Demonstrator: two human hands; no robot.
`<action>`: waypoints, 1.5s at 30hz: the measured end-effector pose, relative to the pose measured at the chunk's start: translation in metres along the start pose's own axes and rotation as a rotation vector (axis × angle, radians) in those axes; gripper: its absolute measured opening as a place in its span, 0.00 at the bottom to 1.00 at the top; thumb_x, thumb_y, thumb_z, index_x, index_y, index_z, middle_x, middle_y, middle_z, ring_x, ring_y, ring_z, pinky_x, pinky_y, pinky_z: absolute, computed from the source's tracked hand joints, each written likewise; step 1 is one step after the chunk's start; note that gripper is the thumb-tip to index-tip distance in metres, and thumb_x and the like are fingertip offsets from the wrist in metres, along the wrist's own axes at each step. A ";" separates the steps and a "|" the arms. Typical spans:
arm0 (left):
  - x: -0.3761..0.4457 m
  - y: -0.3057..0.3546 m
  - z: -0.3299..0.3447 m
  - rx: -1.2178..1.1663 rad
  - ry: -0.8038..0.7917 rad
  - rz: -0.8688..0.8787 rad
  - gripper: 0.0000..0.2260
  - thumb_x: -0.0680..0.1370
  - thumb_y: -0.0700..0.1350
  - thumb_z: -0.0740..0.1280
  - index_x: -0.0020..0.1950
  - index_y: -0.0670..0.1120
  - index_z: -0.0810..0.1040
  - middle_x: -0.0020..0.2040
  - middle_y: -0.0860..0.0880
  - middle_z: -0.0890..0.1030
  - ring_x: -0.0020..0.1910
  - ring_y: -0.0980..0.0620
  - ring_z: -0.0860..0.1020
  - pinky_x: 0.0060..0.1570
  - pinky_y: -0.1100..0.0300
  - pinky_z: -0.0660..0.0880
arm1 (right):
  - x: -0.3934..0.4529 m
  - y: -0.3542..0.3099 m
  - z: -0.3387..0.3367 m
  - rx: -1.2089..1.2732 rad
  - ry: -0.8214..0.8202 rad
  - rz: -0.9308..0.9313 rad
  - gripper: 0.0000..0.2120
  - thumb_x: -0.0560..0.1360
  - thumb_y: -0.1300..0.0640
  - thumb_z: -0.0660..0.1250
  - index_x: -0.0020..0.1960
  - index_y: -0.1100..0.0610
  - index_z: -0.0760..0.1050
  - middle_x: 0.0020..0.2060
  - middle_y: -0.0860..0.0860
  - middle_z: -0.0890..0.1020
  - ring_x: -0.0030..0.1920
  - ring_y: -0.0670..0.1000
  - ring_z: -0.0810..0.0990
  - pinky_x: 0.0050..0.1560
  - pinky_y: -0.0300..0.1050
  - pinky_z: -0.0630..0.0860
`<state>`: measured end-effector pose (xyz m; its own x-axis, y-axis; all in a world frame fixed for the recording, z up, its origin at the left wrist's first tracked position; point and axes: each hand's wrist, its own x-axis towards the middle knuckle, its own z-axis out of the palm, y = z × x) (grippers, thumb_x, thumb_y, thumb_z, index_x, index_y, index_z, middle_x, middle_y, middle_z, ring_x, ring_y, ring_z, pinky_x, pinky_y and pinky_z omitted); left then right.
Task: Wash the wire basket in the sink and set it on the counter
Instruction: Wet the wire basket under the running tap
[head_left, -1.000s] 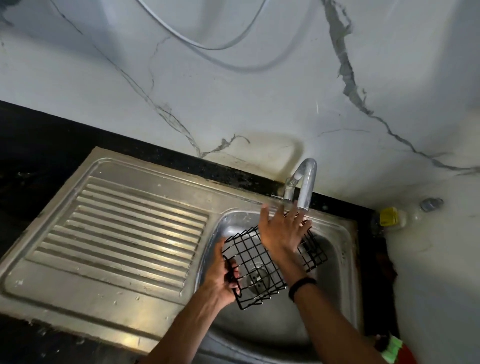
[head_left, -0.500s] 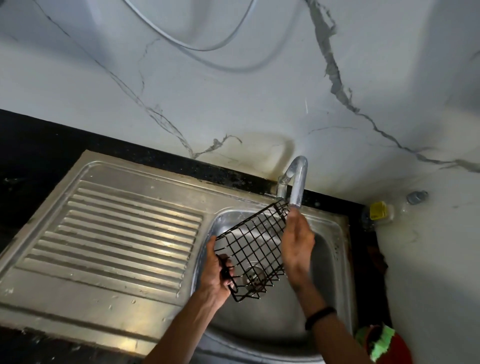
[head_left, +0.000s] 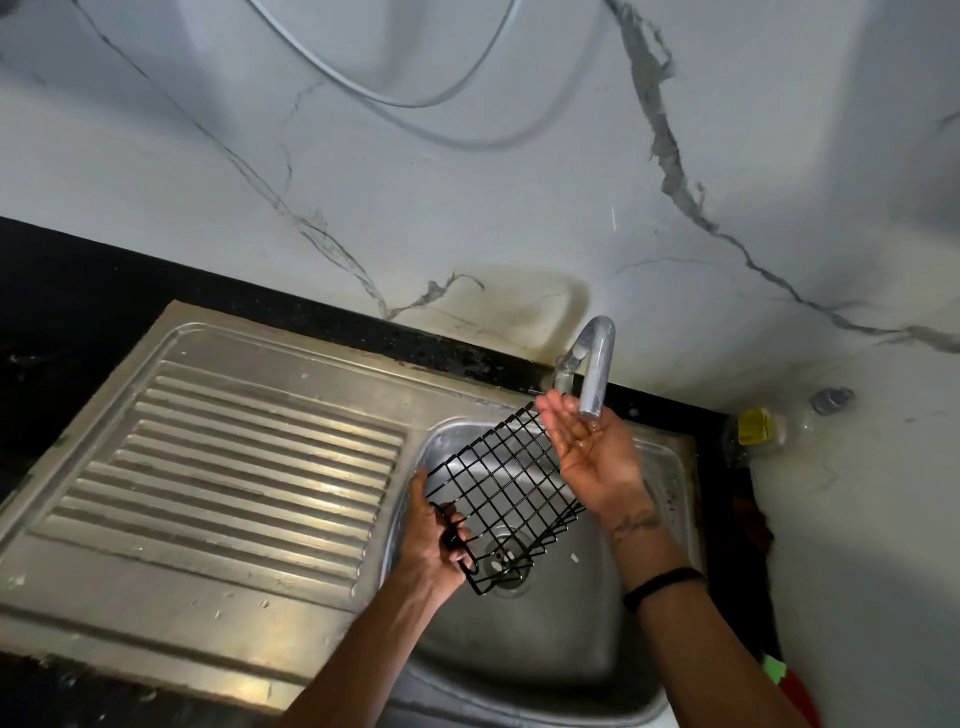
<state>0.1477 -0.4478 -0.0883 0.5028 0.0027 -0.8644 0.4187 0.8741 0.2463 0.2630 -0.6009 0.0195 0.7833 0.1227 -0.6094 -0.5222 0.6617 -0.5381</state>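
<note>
The left hand (head_left: 434, 535) grips the lower corner of the black wire basket (head_left: 506, 483), holding it tilted over the steel sink (head_left: 670, 467), above the drain (head_left: 506, 564). At the basket's two o'clock, the right hand (head_left: 592, 457) is cupped, palm up, empty, under the tap (head_left: 592, 369).

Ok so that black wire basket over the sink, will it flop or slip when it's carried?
The wire basket probably stays stiff: its grid holds shape gripped at one end by the left hand. Likely light, open mesh. Possibly slippery under the tap.
</note>
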 end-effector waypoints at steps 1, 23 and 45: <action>0.003 -0.003 0.002 0.013 0.013 0.001 0.25 0.71 0.70 0.72 0.31 0.50 0.72 0.29 0.52 0.72 0.23 0.54 0.69 0.21 0.61 0.65 | -0.009 0.011 0.000 -0.128 -0.022 -0.038 0.20 0.86 0.54 0.56 0.55 0.70 0.76 0.55 0.67 0.84 0.57 0.63 0.85 0.56 0.52 0.83; -0.009 -0.006 -0.008 0.007 -0.055 0.033 0.30 0.73 0.73 0.66 0.30 0.47 0.73 0.28 0.49 0.70 0.24 0.52 0.64 0.20 0.63 0.64 | 0.031 0.036 -0.014 -2.072 0.235 -0.331 0.40 0.81 0.32 0.34 0.83 0.58 0.44 0.82 0.59 0.50 0.82 0.58 0.46 0.80 0.64 0.40; 0.025 0.035 0.006 0.196 -0.224 0.136 0.24 0.69 0.69 0.74 0.46 0.49 0.82 0.34 0.50 0.74 0.28 0.51 0.72 0.27 0.59 0.70 | 0.048 -0.054 -0.043 -1.060 0.021 0.017 0.24 0.75 0.29 0.61 0.39 0.50 0.71 0.27 0.47 0.70 0.24 0.48 0.67 0.29 0.40 0.62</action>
<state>0.1792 -0.4202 -0.0992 0.7089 -0.0132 -0.7052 0.4632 0.7628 0.4513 0.3142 -0.6630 -0.0054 0.7725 0.1062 -0.6261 -0.5682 -0.3247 -0.7561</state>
